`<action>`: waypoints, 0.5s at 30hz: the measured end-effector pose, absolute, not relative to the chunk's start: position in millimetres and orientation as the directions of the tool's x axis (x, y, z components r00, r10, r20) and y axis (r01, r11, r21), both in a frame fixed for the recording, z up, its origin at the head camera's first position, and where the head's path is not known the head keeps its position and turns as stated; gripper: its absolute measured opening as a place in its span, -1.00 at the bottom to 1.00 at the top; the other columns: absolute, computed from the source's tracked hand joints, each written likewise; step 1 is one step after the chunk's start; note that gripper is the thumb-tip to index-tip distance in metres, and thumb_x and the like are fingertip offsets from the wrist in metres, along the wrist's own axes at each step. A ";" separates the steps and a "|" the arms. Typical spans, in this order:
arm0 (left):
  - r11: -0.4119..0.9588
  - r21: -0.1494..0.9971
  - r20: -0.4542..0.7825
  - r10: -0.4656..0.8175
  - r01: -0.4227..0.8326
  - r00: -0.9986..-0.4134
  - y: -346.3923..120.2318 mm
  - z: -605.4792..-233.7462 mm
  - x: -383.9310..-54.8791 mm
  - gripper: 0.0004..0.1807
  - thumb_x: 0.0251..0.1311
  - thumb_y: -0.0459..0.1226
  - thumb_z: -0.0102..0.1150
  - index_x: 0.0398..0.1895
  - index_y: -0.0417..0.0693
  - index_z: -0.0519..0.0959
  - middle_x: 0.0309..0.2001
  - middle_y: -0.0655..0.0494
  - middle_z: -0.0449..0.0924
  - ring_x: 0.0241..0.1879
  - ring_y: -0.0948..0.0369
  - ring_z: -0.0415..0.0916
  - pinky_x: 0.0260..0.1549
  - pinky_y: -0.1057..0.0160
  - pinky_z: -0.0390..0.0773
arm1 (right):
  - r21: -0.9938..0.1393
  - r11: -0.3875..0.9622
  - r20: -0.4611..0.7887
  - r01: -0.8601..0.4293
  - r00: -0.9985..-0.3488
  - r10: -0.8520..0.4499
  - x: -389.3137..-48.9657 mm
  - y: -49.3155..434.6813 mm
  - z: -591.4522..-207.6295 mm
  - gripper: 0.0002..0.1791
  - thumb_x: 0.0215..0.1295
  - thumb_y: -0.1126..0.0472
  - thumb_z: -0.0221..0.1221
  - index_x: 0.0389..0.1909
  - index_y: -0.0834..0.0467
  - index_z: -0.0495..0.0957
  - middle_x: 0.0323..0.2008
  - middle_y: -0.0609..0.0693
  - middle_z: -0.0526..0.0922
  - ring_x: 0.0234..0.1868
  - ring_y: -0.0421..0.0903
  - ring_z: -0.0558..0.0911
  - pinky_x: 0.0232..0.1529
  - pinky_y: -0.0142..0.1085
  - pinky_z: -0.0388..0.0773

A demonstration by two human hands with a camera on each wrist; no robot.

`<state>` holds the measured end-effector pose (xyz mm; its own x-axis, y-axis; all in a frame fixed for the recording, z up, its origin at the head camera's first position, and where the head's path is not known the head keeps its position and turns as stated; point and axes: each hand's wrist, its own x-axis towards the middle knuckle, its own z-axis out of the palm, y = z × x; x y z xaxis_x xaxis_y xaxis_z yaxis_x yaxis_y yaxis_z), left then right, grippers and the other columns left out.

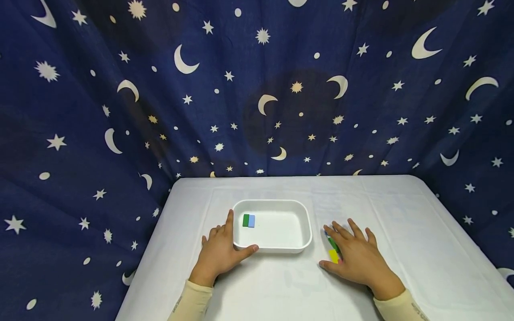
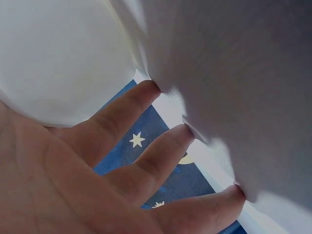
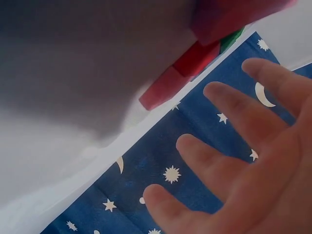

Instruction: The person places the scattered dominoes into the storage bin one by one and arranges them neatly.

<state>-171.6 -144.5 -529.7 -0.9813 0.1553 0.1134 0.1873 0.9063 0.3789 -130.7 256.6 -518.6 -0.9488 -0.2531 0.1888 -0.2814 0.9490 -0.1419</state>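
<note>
A white rectangular tray (image 1: 281,227) stands on the table, with a green block (image 1: 246,220) and a light blue block (image 1: 251,221) side by side in its left part. My left hand (image 1: 221,255) rests at the tray's near left corner, index finger along the left side and thumb at the front rim. Three of its fingertips press the cloth in the left wrist view. Spread over several blocks is my right hand (image 1: 357,256), its fingers extended and holding nothing visible. A yellow block (image 1: 333,256), a green block (image 1: 333,244) and red blocks (image 3: 197,58) show beneath it, partly hidden.
A white cloth covers the table (image 1: 289,290), whose back corners are rounded. Dark blue curtains (image 1: 241,89) with moons and stars hang behind it and at both sides.
</note>
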 end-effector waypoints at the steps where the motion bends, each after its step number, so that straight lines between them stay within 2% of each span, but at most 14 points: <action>1: 0.906 0.378 0.116 0.155 0.188 -0.981 -144.4 -530.0 -172.0 0.51 -0.11 0.71 0.09 0.76 0.05 -0.14 0.40 -0.05 0.52 0.34 -0.19 0.39 0.12 -0.68 0.22 | -0.144 0.946 0.188 -0.290 -0.947 -0.262 -131.2 257.2 -519.0 0.11 -0.04 -0.57 0.42 0.50 -0.08 0.49 0.46 0.12 0.49 0.52 0.46 0.21 0.24 0.62 0.00; 6: 0.908 0.376 0.118 0.150 0.184 -0.982 -143.6 -529.7 -173.5 0.51 -0.12 0.70 0.10 0.75 0.04 -0.11 0.39 -0.05 0.53 0.33 -0.17 0.41 0.12 -0.67 0.24 | -0.204 0.920 0.192 -0.336 -0.935 -0.299 -134.1 258.9 -516.8 0.06 -0.15 -0.31 0.60 0.46 -0.09 0.53 0.35 -0.07 0.61 0.53 0.39 0.24 0.29 0.57 -0.02; 8: 0.909 0.377 0.114 0.148 0.180 -0.982 -143.2 -529.4 -173.6 0.51 -0.12 0.70 0.12 0.75 0.03 -0.11 0.38 -0.06 0.54 0.32 -0.17 0.41 0.12 -0.66 0.24 | -0.216 0.910 0.195 -0.353 -0.929 -0.314 -134.5 258.9 -515.4 0.03 -0.17 -0.23 0.63 0.44 -0.09 0.56 -0.01 -0.22 0.77 0.52 0.36 0.29 0.31 0.54 -0.02; 10: 0.909 0.376 0.111 0.147 0.178 -0.983 -142.8 -529.3 -173.5 0.51 -0.11 0.69 0.13 0.75 0.02 -0.11 0.38 -0.07 0.54 0.31 -0.17 0.41 0.12 -0.66 0.24 | -0.220 0.905 0.195 -0.364 -0.925 -0.325 -134.3 259.0 -513.3 -0.02 -0.17 -0.18 0.64 0.40 -0.08 0.59 -0.36 -0.36 0.71 0.49 0.34 0.34 0.32 0.52 0.00; 13: 0.911 0.373 0.109 0.148 0.178 -0.983 -142.5 -529.4 -173.1 0.51 -0.11 0.69 0.12 0.75 0.02 -0.11 0.38 -0.08 0.53 0.31 -0.17 0.42 0.12 -0.66 0.25 | -0.214 0.903 0.186 -0.372 -0.923 -0.336 -134.0 260.0 -511.8 -0.10 -0.15 -0.16 0.64 0.34 -0.08 0.64 -0.43 -0.37 0.69 0.45 0.33 0.40 0.33 0.49 0.02; 15: 0.911 0.370 0.110 0.150 0.180 -0.983 -142.4 -530.1 -172.6 0.51 -0.11 0.70 0.11 0.75 0.02 -0.11 0.38 -0.07 0.53 0.30 -0.17 0.42 0.12 -0.66 0.25 | -0.219 0.903 0.177 -0.369 -0.925 -0.335 -134.1 261.2 -511.6 -0.14 -0.15 -0.15 0.64 0.30 -0.09 0.67 -0.16 -0.25 0.79 0.44 0.32 0.42 0.33 0.49 0.02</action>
